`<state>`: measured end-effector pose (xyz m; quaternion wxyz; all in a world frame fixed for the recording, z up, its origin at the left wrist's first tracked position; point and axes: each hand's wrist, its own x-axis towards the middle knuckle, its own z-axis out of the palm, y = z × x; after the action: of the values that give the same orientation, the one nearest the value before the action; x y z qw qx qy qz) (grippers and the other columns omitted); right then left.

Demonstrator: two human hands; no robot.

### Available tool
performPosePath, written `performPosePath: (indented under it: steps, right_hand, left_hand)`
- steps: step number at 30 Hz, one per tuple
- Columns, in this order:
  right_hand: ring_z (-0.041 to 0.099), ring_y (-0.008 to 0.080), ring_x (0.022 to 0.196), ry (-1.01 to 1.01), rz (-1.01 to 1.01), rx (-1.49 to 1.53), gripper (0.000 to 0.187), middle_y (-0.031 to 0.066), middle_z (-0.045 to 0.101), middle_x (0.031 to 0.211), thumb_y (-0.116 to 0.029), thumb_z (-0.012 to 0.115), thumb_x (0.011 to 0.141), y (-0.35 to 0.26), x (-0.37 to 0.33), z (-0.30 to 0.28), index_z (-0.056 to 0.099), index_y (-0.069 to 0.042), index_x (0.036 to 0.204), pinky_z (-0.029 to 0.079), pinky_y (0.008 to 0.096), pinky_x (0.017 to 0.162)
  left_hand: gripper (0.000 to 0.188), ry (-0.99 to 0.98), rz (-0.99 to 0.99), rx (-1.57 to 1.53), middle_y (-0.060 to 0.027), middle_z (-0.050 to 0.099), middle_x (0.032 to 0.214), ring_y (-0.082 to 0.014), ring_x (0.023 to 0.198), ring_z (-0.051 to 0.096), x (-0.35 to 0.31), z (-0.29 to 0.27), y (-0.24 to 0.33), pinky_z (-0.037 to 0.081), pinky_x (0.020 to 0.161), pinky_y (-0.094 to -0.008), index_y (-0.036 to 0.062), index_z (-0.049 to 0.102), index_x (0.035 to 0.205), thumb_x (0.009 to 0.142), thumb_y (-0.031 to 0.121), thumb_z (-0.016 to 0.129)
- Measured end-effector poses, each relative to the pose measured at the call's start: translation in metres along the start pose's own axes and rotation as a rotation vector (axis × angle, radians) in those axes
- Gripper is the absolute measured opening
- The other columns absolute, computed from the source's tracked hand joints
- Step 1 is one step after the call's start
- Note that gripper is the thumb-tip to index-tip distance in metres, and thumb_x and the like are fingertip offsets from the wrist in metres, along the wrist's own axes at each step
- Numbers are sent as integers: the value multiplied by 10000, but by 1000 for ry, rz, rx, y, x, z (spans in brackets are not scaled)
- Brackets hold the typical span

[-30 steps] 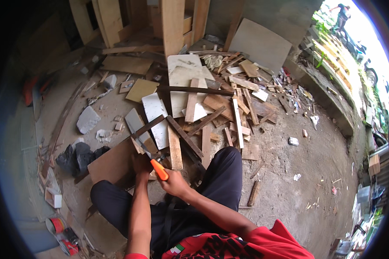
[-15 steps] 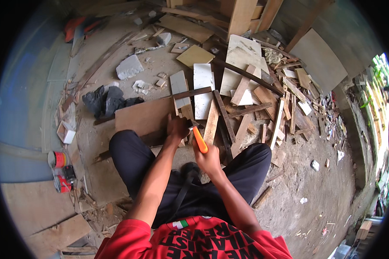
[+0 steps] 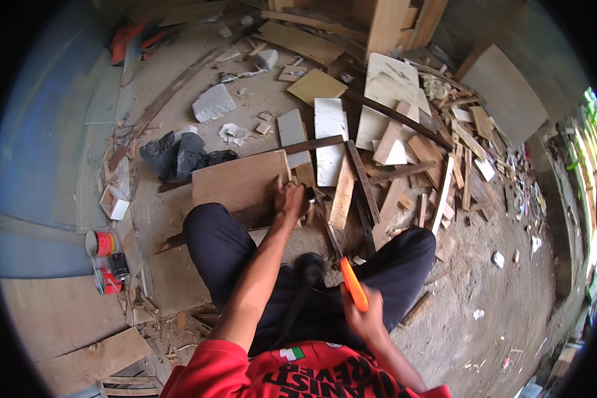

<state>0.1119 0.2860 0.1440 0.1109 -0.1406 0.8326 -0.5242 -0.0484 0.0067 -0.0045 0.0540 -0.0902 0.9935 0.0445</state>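
My left hand (image 3: 290, 200) grips the right edge of a flat brown wooden board (image 3: 239, 178), fingers closed against it. My right hand (image 3: 366, 315) is closed around the orange handle of a handsaw (image 3: 354, 284), low over my right thigh. Its narrow dark blade slants up and left from the handle to beside my left hand. The exact contact between blade and wood is hard to make out. A long dark wooden strip (image 3: 315, 143) shows past the board's upper right corner.
Piled offcuts (image 3: 411, 159) and white panels (image 3: 330, 142) lie ahead and right. A black plastic bag (image 3: 179, 156) sits left of the board, with a broken concrete chunk (image 3: 213, 103) beyond it. Red cans (image 3: 101, 243) stand at the left. My bent knees flank the work.
My right hand has drawn the handsaw back toward my body and to the right, baring more blade. My left hand stays on the board. The whole view has shifted slightly.
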Motion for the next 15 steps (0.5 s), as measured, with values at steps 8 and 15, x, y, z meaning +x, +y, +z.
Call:
performPosePath:
  steps: [8, 15]
  right_hand:
    - [614, 489, 723, 11, 26, 43, 306, 279, 588, 685, -240, 651, 922, 8, 122, 61, 612, 50, 833, 472, 455, 595]
    - [527, 117, 540, 26, 77, 62, 209, 132, 517, 573, -149, 662, 936, 16, -17, 6, 634, 18, 813, 449, 343, 533]
  left_hand:
    - [220, -84, -49, 7, -89, 747, 983, -260, 1037, 687, 4, -14, 12, 230, 1183, -525, 169, 754, 929, 767, 303, 692]
    - [322, -78, 13, 41, -140, 735, 972, -255, 1048, 673, 1, -2, 4, 187, 1205, -505, 101, 734, 942, 740, 353, 734]
